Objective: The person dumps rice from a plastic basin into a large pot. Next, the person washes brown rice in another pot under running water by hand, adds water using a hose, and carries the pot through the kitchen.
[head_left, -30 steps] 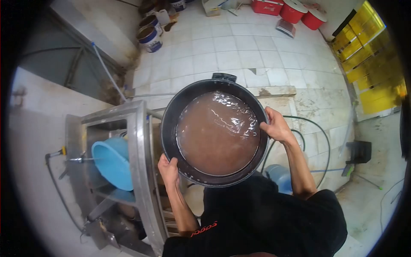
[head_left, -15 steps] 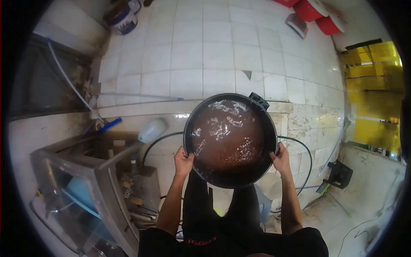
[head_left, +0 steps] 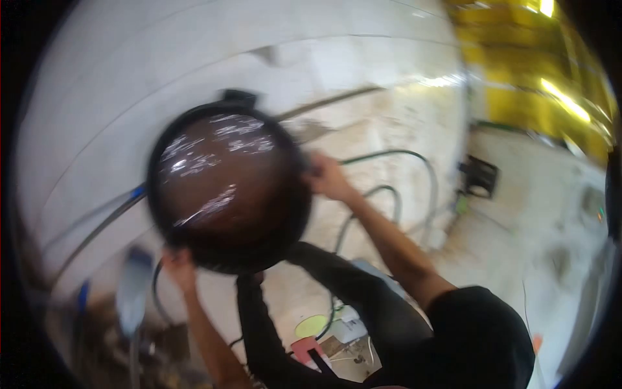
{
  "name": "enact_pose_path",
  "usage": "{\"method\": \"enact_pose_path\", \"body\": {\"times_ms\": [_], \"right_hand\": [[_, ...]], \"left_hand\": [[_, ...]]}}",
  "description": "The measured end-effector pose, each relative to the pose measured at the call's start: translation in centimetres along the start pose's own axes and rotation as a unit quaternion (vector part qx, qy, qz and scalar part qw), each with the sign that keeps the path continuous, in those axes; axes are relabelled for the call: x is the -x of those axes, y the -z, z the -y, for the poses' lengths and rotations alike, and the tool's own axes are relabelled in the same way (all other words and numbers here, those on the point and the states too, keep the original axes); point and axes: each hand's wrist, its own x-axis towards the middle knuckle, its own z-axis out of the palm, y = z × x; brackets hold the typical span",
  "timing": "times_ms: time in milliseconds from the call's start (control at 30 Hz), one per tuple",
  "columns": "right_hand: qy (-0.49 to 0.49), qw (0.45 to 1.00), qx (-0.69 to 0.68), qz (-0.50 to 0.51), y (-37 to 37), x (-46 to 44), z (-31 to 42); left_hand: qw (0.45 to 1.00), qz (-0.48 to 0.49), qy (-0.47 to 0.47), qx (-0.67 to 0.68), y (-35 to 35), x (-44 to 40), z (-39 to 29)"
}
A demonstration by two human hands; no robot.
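Note:
A round black tub (head_left: 232, 249) with brown, shiny liquid (head_left: 227, 175) in it is held out in front of my body, above the floor. My left hand (head_left: 180, 262) is closed on its lower-left rim. At the right side of the rim, my right hand (head_left: 329, 176) grips it, the fingers partly hidden behind the edge. White glints lie across the liquid's surface. A dark block-shaped part (head_left: 238, 97) sticks out from the tub's far edge. Motion blurs the tub and both hands.
A dark green hose (head_left: 414, 154) loops to the right of the tub. Yellow strip curtains (head_left: 518, 65) hang at upper right, near a black object (head_left: 479, 176) on the floor. A pale container (head_left: 135, 292) is blurred at lower left. A yellow-green disc (head_left: 311, 326) lies near my legs.
The view has swung toward the right, so the yellow curtains now fill more of it. The tub, still in both hands, appears farther left, and my legs have shifted into a stride.

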Motion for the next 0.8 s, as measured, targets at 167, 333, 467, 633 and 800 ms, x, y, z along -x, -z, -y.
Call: {"method": "enact_pose_path", "body": {"times_ms": [167,333,467,633,800], "right_hand": [[-0.032,0.999,0.032,-0.011,-0.9,-0.8,-0.8],[-0.012,1.000,0.015,-0.012,-1.9,-0.4,-2.0],[0.021,0.998,0.044,-0.049,-2.0,-1.8,-1.5],[-0.065,0.996,0.050,0.041,-1.3,-3.3,0.2],[0.003,0.995,0.086,-0.041,-2.4,-2.6,0.2]], "left_hand": [[0.996,0.020,-0.083,0.008,0.3,-1.2,-3.4],[1.000,-0.017,-0.018,0.006,-0.6,-0.2,-5.8],[0.999,-0.036,-0.010,-0.002,-0.9,-0.5,-5.9],[0.994,-0.066,0.085,-0.015,-1.8,0.6,-6.2],[0.992,-0.124,-0.016,0.003,-2.4,1.0,-11.6]]}}
